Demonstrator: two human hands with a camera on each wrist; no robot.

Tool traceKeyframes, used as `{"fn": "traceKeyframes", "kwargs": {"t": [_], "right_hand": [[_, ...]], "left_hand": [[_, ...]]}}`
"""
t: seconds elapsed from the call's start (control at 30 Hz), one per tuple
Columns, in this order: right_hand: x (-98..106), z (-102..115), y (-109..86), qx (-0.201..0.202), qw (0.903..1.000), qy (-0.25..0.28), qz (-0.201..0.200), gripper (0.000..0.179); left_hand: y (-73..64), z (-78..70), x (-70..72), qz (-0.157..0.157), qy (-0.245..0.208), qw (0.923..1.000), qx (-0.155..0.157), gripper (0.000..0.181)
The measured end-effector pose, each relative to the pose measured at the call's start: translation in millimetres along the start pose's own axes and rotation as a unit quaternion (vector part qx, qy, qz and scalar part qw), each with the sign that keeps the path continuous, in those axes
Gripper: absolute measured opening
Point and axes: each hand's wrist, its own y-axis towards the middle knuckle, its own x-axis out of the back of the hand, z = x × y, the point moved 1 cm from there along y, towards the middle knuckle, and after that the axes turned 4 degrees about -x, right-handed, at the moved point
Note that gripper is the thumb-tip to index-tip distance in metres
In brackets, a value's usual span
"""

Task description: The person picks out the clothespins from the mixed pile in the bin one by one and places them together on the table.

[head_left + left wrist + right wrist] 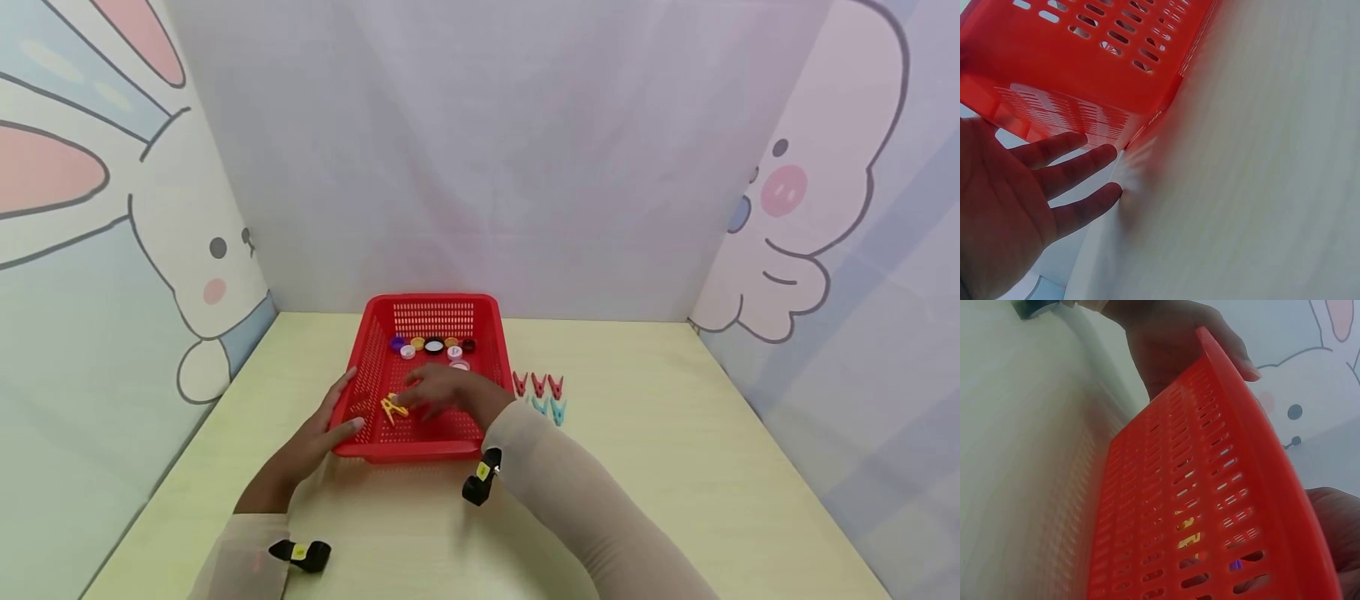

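A red plastic basket (423, 452) with slotted walls stands on the table. My left hand (318, 433) holds its left rim, thumb over the inside and fingers along the outside. In the left wrist view, three fingers of that hand (1016, 194) stretch spread beside the slotted wall. My right hand (442, 387) reaches into the basket from the right, fingers loosely bent and pointing left. Its fingertips are right at the yellow clothespins (393, 408) on the basket floor. Through the slots in the right wrist view, yellow clothespins (1189, 540) show in part.
Several bottle caps (433, 346), purple, yellow, white and black, lie at the basket's far end. Right of the basket, three red clothespins (538, 384) form a row on the table (637, 433), with light blue clothespins (557, 411) in front, partly hidden. Printed curtains stand around the table.
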Motion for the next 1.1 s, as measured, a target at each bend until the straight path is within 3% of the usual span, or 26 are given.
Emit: {"fn": "traceKeyframes", "kwargs": {"t": [0.4, 0.67, 0.9, 1.1], "right_hand": [[-2.1, 2.7, -2.4, -0.006, 0.9987, -0.051, 0.003, 0.075], [-1.5, 2.8, -4.7, -0.016, 0.9985, -0.052, -0.006, 0.073], [-0.4, 3.6, -3.2, -0.014, 0.9946, -0.08, -0.065, 0.066], [-1.8, 5.6, 1.0, 0.009, 0.9809, -0.123, -0.151, 0.056]], "left_hand": [[-0.4, 0.2, 0.9, 0.002, -0.005, 1.0, -0.005, 0.103], [-1.0, 1.2, 0.5, 0.0, -0.005, 1.0, -0.008, 0.103], [0.0, 0.3, -1.2, -0.005, -0.002, 1.0, 0.006, 0.103], [1.0, -0.2, -1.9, -0.004, 0.001, 0.9999, 0.012, 0.105]]}}
